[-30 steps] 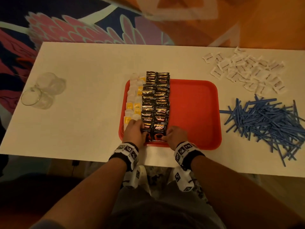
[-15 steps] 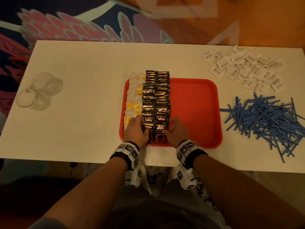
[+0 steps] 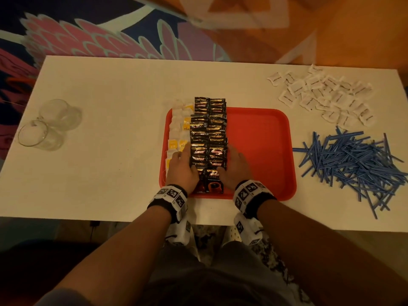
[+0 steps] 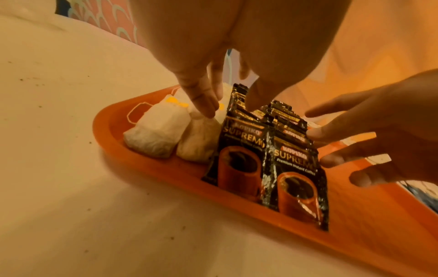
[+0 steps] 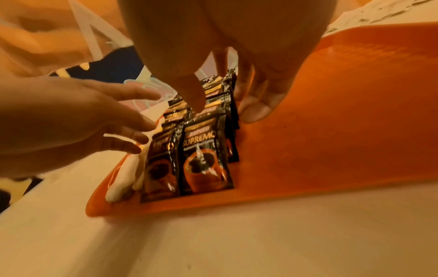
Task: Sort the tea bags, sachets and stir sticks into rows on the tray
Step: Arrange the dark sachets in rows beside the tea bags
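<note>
A red tray is seen on the white surface, near its front edge. On the left part of the tray, 2 overlapping rows of black coffee sachets run from the near rim past the far rim, and rows of white and yellow tea bags lie just beside them on the left. The right part of the tray is bare.

The left hand is laid flat against the left side of the sachet rows, with its fingers straight and spread; 1 fingertip is touching a tea bag, and nothing is gripped. The right hand is laid against the right side of the rows, its fingers extended down onto the tray beside the sachets, with the thumb resting on top of a sachet. Its grip is likewise open, and nothing is held in it.

A loose pile of white sachets is seen at the far right of the surface, well apart from the tray. A heap of blue stir sticks lies to the right of the tray. 2 clear glasses lie at the left end of the surface.
</note>
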The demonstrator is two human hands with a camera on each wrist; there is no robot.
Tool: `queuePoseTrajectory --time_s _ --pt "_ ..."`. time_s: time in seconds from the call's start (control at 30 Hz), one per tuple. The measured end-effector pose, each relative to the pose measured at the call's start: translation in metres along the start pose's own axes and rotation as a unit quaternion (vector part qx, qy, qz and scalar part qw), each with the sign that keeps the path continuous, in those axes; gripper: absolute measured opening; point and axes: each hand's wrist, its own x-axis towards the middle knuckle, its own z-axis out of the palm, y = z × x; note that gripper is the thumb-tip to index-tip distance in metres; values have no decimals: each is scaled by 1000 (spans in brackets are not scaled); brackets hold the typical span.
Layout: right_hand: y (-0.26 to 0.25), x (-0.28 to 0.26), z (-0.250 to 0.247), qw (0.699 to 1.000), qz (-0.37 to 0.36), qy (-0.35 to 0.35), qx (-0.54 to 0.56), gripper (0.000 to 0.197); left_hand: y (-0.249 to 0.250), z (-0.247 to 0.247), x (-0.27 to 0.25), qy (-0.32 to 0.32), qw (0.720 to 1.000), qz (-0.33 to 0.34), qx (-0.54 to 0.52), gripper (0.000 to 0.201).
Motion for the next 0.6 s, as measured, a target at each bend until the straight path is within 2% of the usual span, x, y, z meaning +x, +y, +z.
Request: queuePoseTrajectory --time_s 0.1,0.2,0.43,0.6 --pt "-6 6 -7 996 55 5 69 64 5 -5 6 -6 995 -41 -93 76" --pt "-10 11 -3 991 64 -16 112 54 16 -8 7 -42 986 -65 -146 74" --pt "-20 18 -5 990 83 -22 113 56 29 -15 15 -29 968 -93 -231 72" --pt "-27 30 -13 986 105 -26 129 46 34 -26 40 -52 939 -105 -324 72"
